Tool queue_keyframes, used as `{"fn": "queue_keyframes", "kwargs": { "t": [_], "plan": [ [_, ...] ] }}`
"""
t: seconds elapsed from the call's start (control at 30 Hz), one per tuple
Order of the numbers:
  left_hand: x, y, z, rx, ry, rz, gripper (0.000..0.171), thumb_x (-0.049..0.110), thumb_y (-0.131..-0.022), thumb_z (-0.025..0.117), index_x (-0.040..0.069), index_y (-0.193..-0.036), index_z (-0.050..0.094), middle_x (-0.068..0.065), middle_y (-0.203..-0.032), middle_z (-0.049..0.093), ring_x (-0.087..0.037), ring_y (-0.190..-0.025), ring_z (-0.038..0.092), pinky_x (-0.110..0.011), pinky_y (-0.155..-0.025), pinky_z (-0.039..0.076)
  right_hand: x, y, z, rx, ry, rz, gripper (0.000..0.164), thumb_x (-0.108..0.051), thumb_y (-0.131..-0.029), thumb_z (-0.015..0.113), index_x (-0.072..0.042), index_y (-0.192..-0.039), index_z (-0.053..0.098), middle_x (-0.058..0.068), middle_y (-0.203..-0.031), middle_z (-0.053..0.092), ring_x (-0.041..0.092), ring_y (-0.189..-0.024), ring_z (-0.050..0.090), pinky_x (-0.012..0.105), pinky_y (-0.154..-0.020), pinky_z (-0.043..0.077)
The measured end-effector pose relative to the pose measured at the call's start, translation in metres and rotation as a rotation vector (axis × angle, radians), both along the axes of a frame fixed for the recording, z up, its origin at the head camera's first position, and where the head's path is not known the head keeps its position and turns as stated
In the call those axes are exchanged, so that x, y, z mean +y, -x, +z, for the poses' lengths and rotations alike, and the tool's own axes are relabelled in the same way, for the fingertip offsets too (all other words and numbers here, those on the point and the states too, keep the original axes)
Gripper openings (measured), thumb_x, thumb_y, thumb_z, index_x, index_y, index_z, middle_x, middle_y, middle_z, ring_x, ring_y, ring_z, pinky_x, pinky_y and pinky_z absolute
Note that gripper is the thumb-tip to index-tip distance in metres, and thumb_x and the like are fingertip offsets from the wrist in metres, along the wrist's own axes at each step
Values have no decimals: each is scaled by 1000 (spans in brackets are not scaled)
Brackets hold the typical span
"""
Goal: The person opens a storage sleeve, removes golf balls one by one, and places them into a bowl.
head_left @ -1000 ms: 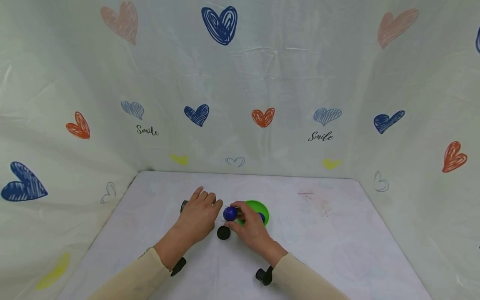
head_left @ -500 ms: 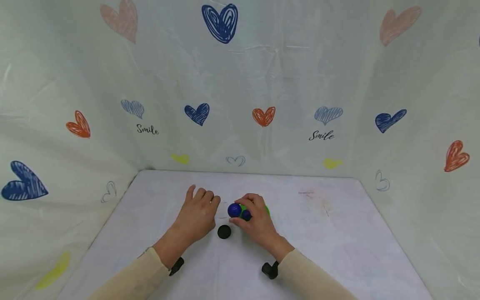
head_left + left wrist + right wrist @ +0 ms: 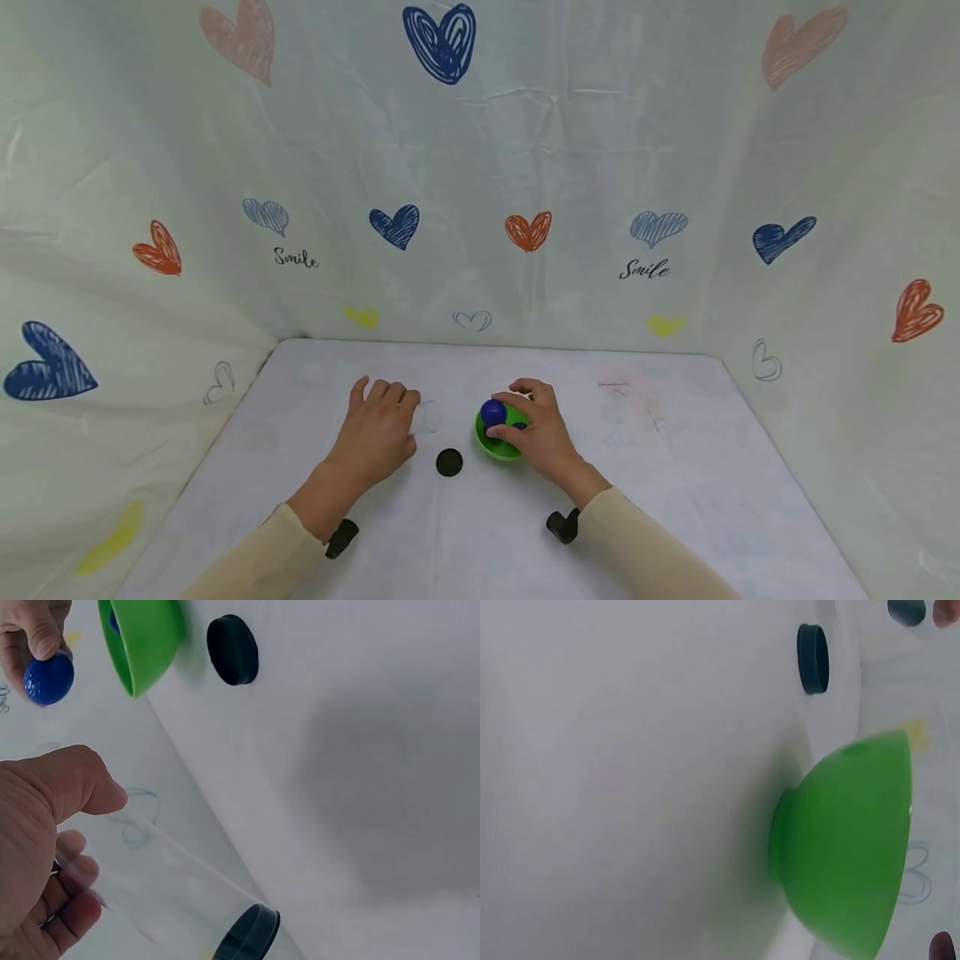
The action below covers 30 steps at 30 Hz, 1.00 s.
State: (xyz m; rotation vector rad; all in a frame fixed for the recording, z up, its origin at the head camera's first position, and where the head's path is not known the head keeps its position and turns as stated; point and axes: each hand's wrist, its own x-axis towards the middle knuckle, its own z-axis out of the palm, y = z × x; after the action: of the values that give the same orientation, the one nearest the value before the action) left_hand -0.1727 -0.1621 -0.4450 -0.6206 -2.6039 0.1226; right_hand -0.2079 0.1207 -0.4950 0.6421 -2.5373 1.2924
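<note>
My left hand [image 3: 377, 435] grips a clear plastic tube [image 3: 176, 881], thumb on one side and fingers curled round the other. A dark cap [image 3: 249, 934] closes the tube's far end, and the near end is hidden by the hand. My right hand [image 3: 546, 435] pinches a shiny blue ball [image 3: 493, 413] between thumb and fingers, over the green bowl [image 3: 498, 451]. Inside the bowl more blue shows, partly behind the right fingers; a bit of another blue ball [image 3: 114, 622] appears there in the left wrist view.
A loose black round lid [image 3: 449, 462] lies on the white table [image 3: 675, 483], between the hands and left of the bowl. Behind the table hangs a pale curtain [image 3: 480, 167] printed with hearts. Black wrist cameras [image 3: 562, 527] jut out below both forearms.
My right hand has carried the blue ball to the right, from beside the left hand to over the green bowl. The left hand has shifted slightly left with the tube.
</note>
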Motion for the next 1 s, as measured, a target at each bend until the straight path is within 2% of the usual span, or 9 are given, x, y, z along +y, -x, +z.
{"fn": "queue_keyframes", "kwargs": {
  "t": [0.13, 0.4, 0.63, 0.83, 1.0],
  "plan": [
    [-3, 0, -1, -23, -23, 11, 52, 23, -75, 92, 4, -116, 66, -11, -110, 68, -34, -109, 61, -68, -109, 41, 7, 6, -3, -44, -3, -34, 46, -19, -82, 91, -20, -126, 77, 8, -139, 54, 30, -137, 41, 56, -109, 48],
    [-4, 0, -3, -34, -60, 32, 53, 23, -75, 92, 4, -116, 66, -11, -110, 69, -34, -109, 61, -70, -110, 40, 11, 16, -13, -27, -107, -91, 47, -22, -83, 91, -16, -126, 77, 9, -136, 55, 34, -136, 42, 56, -113, 43],
    [-4, 0, -6, -51, -77, 48, 53, 23, -74, 93, 4, -116, 65, -12, -109, 69, -35, -109, 60, -70, -110, 40, 12, 19, -22, -26, -179, -129, 45, -26, -83, 91, -16, -126, 77, 9, -134, 55, 34, -132, 44, 56, -110, 41],
    [-5, 1, -10, -31, -88, 37, 54, 23, -73, 93, 5, -115, 65, -12, -108, 69, -35, -108, 61, -70, -109, 40, 12, 22, -27, -47, -192, -136, 46, -27, -85, 90, -17, -127, 76, 9, -135, 55, 35, -133, 43, 56, -111, 40],
    [-3, 1, -9, -61, -90, 49, 54, 24, -74, 93, 5, -116, 65, -12, -109, 69, -35, -110, 60, -70, -111, 39, 14, 23, -27, -99, -166, -145, 46, -27, -86, 89, -18, -129, 75, 9, -137, 55, 35, -136, 42, 57, -112, 39]
  ]
}}
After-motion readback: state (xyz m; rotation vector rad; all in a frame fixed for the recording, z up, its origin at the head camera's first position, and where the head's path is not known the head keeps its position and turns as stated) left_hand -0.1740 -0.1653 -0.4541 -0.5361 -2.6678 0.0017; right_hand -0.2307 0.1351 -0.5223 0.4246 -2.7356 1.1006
